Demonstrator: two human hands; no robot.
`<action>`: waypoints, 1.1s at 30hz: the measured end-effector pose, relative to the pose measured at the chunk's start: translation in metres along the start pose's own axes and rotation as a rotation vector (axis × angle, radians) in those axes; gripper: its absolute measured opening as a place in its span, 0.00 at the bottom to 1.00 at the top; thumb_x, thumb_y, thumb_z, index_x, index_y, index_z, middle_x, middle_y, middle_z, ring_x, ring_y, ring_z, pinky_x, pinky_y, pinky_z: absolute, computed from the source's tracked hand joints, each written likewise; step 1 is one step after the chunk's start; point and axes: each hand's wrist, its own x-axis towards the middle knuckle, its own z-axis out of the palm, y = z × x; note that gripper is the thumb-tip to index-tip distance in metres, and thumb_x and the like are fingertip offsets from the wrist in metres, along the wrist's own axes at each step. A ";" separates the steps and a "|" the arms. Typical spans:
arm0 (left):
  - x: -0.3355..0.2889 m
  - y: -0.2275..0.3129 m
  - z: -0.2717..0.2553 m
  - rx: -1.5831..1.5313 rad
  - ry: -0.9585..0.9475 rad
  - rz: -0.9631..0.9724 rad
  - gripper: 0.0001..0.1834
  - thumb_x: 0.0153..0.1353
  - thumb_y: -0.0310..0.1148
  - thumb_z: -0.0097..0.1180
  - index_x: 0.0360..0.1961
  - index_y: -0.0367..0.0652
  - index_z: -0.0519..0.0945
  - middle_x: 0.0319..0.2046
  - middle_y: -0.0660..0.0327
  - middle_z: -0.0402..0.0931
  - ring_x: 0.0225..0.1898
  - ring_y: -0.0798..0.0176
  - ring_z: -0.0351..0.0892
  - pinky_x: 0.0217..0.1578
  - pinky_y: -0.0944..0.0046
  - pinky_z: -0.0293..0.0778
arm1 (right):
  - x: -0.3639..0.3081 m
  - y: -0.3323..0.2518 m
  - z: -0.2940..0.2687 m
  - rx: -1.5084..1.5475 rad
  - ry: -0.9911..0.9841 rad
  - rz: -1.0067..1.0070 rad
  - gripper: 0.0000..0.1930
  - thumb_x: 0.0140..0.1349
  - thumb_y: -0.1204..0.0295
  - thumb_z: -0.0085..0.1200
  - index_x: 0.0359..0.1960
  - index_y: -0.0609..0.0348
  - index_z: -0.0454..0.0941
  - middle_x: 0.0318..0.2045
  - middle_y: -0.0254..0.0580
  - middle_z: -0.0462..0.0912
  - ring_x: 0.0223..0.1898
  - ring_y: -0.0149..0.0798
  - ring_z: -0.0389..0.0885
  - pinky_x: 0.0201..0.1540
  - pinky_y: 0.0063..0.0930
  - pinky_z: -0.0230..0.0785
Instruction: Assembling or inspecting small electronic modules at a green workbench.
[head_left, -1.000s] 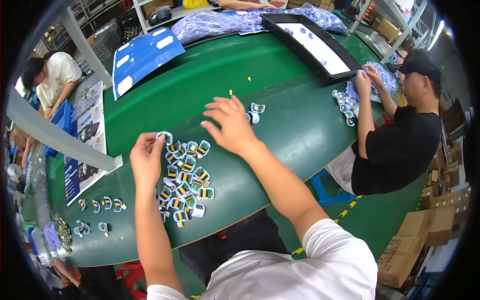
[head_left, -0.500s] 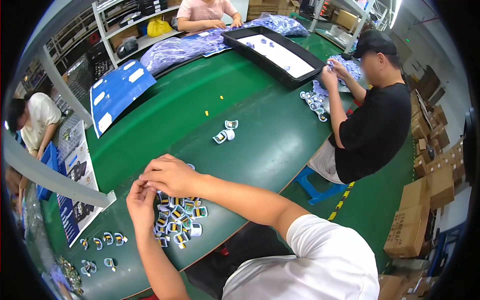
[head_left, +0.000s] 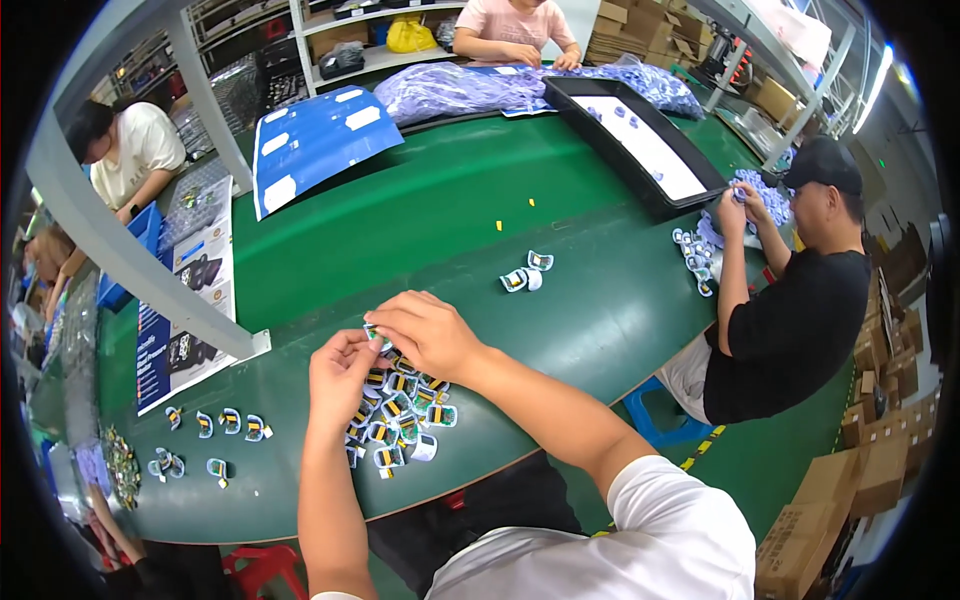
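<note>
Both my hands meet over the far left edge of a pile of small parts. Between the fingertips is a small white curved housing with a green circuit board [head_left: 376, 338], largely covered by the fingers. My left hand [head_left: 343, 372] pinches it from the near left side, fingers closed. From the right, my right hand [head_left: 428, 335] bends over it, thumb and fingers closed on the same piece. Below the hands lies the pile of similar white housings [head_left: 398, 407], which show green boards and yellow-black pieces inside.
Several similar parts [head_left: 230, 421] lie spread at the left, and a small group [head_left: 527, 275] sits farther right. A grey metal post [head_left: 185, 290] stands at the left. Beyond are a blue sheet [head_left: 320, 140] and black tray [head_left: 640, 165]. A co-worker [head_left: 800, 290] sits at right.
The whole view has swung, so the table and its contents appear farther right. My hands stay together at the pile; the held housing, hidden before, now partly shows between my fingertips.
</note>
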 end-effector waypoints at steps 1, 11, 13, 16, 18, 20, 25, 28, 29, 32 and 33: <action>-0.001 0.001 0.002 -0.002 0.010 0.000 0.09 0.71 0.24 0.63 0.47 0.28 0.81 0.36 0.57 0.86 0.35 0.67 0.87 0.38 0.70 0.81 | 0.001 -0.002 -0.001 0.007 -0.007 -0.004 0.12 0.63 0.79 0.64 0.47 0.58 0.87 0.44 0.40 0.88 0.41 0.46 0.87 0.47 0.38 0.78; -0.001 0.004 0.005 0.047 0.064 0.041 0.05 0.67 0.19 0.62 0.42 0.27 0.83 0.33 0.56 0.87 0.32 0.67 0.87 0.36 0.70 0.81 | -0.002 -0.006 -0.011 -0.051 -0.107 0.041 0.12 0.59 0.74 0.69 0.45 0.58 0.87 0.46 0.40 0.87 0.45 0.46 0.85 0.50 0.40 0.76; -0.001 0.001 0.005 0.105 0.061 0.047 0.05 0.66 0.16 0.60 0.41 0.27 0.83 0.33 0.55 0.87 0.33 0.68 0.86 0.37 0.71 0.81 | -0.003 -0.009 -0.006 0.034 -0.099 0.026 0.14 0.60 0.73 0.68 0.48 0.58 0.87 0.49 0.43 0.86 0.47 0.49 0.84 0.52 0.43 0.75; -0.006 -0.005 -0.003 0.156 0.101 0.083 0.09 0.65 0.16 0.60 0.45 0.29 0.85 0.37 0.58 0.87 0.38 0.71 0.85 0.40 0.69 0.82 | 0.001 -0.020 0.004 0.103 -0.159 -0.113 0.16 0.60 0.71 0.67 0.50 0.58 0.85 0.52 0.44 0.85 0.52 0.51 0.83 0.57 0.46 0.74; -0.006 -0.005 -0.007 0.172 0.135 0.110 0.10 0.66 0.17 0.60 0.47 0.32 0.86 0.40 0.60 0.88 0.41 0.70 0.85 0.45 0.67 0.81 | 0.005 -0.020 0.003 0.084 -0.142 -0.142 0.18 0.60 0.71 0.68 0.52 0.58 0.85 0.54 0.44 0.84 0.54 0.52 0.82 0.59 0.46 0.73; -0.005 0.001 -0.005 0.205 0.155 0.203 0.10 0.66 0.18 0.61 0.47 0.32 0.86 0.41 0.60 0.88 0.42 0.70 0.85 0.45 0.67 0.81 | 0.009 -0.017 -0.003 0.069 -0.092 -0.112 0.23 0.57 0.74 0.70 0.56 0.58 0.84 0.57 0.48 0.84 0.58 0.53 0.82 0.62 0.47 0.74; -0.001 0.015 0.004 0.341 0.117 0.547 0.11 0.64 0.17 0.64 0.47 0.34 0.88 0.43 0.54 0.89 0.45 0.63 0.88 0.48 0.65 0.82 | 0.007 -0.009 -0.017 0.043 -0.081 -0.044 0.24 0.49 0.81 0.69 0.53 0.60 0.86 0.53 0.47 0.87 0.54 0.50 0.85 0.60 0.44 0.73; -0.004 0.014 0.002 0.333 0.167 0.567 0.12 0.60 0.16 0.64 0.45 0.36 0.89 0.43 0.53 0.89 0.45 0.58 0.89 0.48 0.62 0.83 | 0.005 -0.011 -0.009 0.065 -0.062 -0.019 0.23 0.50 0.79 0.70 0.52 0.57 0.86 0.52 0.41 0.87 0.52 0.48 0.85 0.57 0.42 0.73; -0.005 0.014 0.001 0.345 0.185 0.620 0.13 0.59 0.15 0.64 0.44 0.37 0.89 0.42 0.53 0.89 0.44 0.58 0.90 0.47 0.62 0.83 | 0.005 -0.012 -0.008 0.070 -0.067 -0.024 0.24 0.50 0.80 0.70 0.52 0.57 0.86 0.53 0.41 0.87 0.52 0.48 0.85 0.57 0.42 0.73; -0.005 0.012 -0.001 0.342 0.188 0.619 0.13 0.58 0.15 0.64 0.44 0.37 0.89 0.42 0.53 0.89 0.44 0.57 0.90 0.47 0.61 0.83 | 0.003 -0.012 -0.006 0.085 -0.068 -0.027 0.24 0.50 0.80 0.70 0.52 0.57 0.86 0.54 0.41 0.87 0.52 0.47 0.85 0.56 0.41 0.73; -0.005 0.012 -0.001 0.341 0.187 0.626 0.13 0.58 0.14 0.64 0.44 0.36 0.89 0.42 0.53 0.89 0.44 0.57 0.90 0.48 0.61 0.83 | 0.003 -0.012 -0.006 0.095 -0.065 -0.025 0.25 0.50 0.80 0.70 0.53 0.56 0.86 0.54 0.41 0.86 0.52 0.47 0.85 0.56 0.41 0.74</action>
